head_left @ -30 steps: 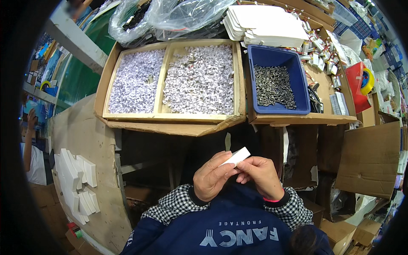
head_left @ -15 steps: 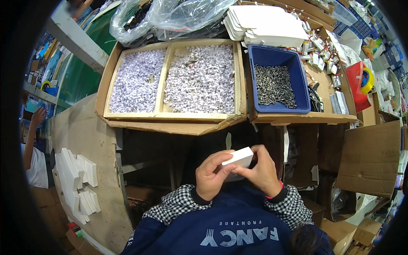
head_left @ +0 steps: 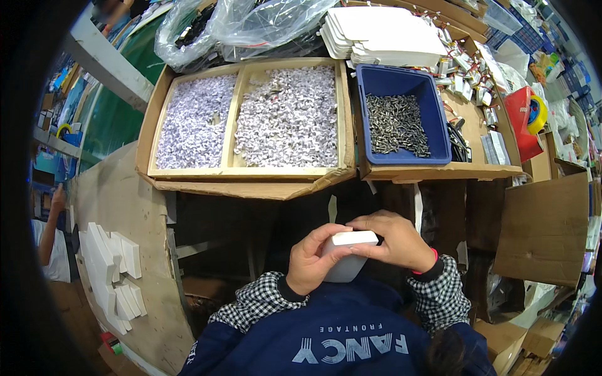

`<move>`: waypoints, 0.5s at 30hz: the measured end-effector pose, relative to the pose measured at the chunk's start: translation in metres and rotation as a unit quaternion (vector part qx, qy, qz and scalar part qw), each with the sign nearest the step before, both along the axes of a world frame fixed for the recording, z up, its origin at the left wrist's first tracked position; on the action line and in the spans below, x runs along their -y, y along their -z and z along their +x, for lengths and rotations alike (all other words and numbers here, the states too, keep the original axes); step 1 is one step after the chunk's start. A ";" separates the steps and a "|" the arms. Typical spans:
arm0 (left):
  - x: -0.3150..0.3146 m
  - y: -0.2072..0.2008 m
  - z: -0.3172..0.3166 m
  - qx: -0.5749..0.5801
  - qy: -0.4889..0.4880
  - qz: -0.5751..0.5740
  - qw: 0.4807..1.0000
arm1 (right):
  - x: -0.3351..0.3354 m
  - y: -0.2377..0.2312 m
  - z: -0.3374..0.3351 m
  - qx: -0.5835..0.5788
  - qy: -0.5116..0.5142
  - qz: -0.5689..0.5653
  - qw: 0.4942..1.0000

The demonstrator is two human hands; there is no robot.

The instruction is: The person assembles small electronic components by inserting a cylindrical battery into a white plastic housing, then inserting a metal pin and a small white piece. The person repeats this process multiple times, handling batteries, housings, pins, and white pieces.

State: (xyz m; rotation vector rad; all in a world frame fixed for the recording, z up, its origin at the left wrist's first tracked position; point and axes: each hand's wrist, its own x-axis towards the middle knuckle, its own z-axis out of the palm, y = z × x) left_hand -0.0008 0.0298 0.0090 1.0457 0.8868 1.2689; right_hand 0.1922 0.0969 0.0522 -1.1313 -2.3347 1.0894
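Close to my body, a small white box [head_left: 346, 271] is held upright between both hands. My left hand [head_left: 310, 258] grips its left side, with the thumb across the front and the fingers behind. My right hand [head_left: 397, 240] closes on its upper right, fingertips and thumb at the top end. The box's narrow top end faces up; its back is hidden by my fingers. On the board to the left lie several white boxes [head_left: 100, 266], some stacked and some leaning on each other.
Ahead stands a two-part wooden tray [head_left: 232, 119] of small white pieces. Beside it is a blue bin [head_left: 444, 119] of small metal parts. White sheets [head_left: 392, 41] are stacked behind. A cardboard box [head_left: 545, 229] stands right. Another person's arm [head_left: 53, 216] shows far left.
The white box has tipped more upright and sits slightly lower. My right hand has turned over its top end. The other person's arm at far left has lowered.
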 end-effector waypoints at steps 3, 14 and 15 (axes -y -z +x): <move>-0.003 0.001 0.001 0.047 -0.062 -0.034 0.996 | 0.006 0.013 0.005 -0.167 0.029 -0.223 0.960; -0.032 -0.012 -0.031 -0.376 0.157 0.163 0.898 | 0.017 -0.008 0.029 0.003 0.046 -0.316 0.948; -0.035 -0.016 -0.031 -0.430 0.191 0.230 0.852 | 0.013 -0.012 0.029 0.044 0.007 -0.283 0.958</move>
